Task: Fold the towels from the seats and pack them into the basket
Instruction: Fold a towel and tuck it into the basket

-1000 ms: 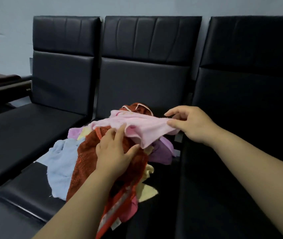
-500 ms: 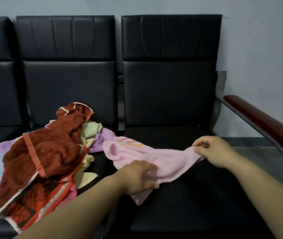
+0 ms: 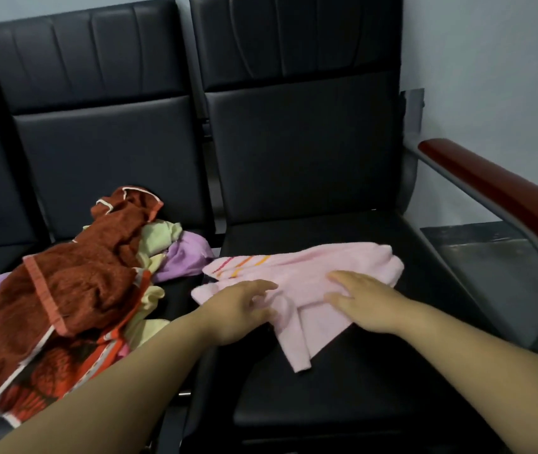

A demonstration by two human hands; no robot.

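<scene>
Grip released, left hand (image 3: 239, 311), right hand (image 3: 361, 299) now resting on pink towel (image 3: 313, 262)

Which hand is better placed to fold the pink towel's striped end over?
Probably the left hand: it rests at the pink towel's left edge, beside the striped end. The right hand lies flat on the middle.

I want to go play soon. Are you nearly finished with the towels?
Not nearly. Nothing looks folded yet, and no basket shows. The pink towel lies rumpled on the seat under the left hand and right hand. The pile beside it waits.
</scene>
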